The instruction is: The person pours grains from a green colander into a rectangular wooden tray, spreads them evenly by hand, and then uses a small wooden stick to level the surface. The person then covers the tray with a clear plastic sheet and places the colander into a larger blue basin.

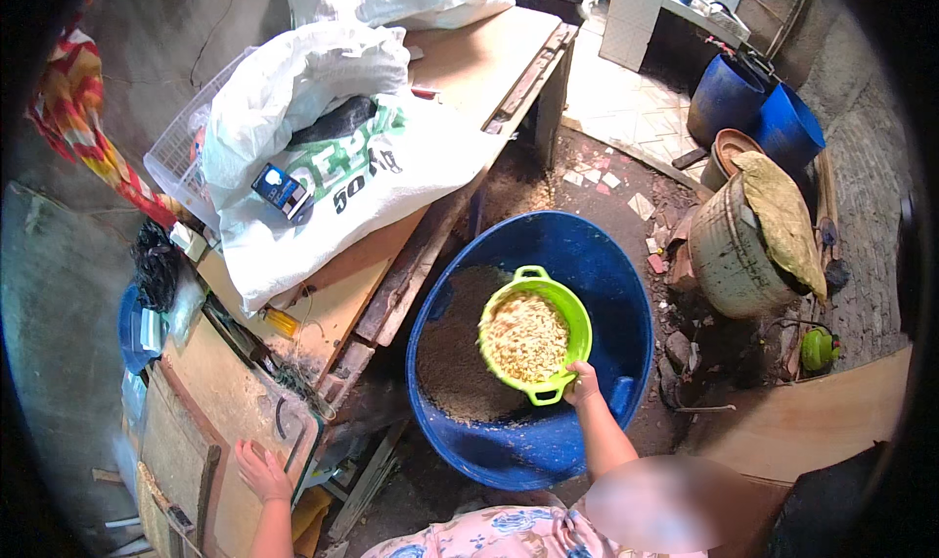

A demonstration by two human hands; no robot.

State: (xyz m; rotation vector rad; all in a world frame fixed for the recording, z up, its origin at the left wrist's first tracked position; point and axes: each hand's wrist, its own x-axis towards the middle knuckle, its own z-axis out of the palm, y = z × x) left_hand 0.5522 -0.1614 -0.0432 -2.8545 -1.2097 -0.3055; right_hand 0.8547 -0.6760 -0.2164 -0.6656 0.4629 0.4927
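My right hand (582, 384) grips a lime-green plastic colander (583, 316) by its rim beside the lower handle. Pale yellow-white pieces (527, 336) fill much of the colander; they are blurred, and I cannot tell what they are. The colander is over a large blue plastic tub (612, 257), with brown, fine-grained loose material (455, 352) on the tub's left side. Fingers slightly apart, my left hand (262, 474) rests at the edge of a wooden board (213, 382) on the left and holds nothing.
A white woven sack (411, 154) bearing print lies on the wooden table (477, 66), with a small blue box (281, 191) on top. To the right stand a dirty metal drum (741, 250) and blue barrels (722, 99). Broken tile pieces (640, 206) litter the ground.
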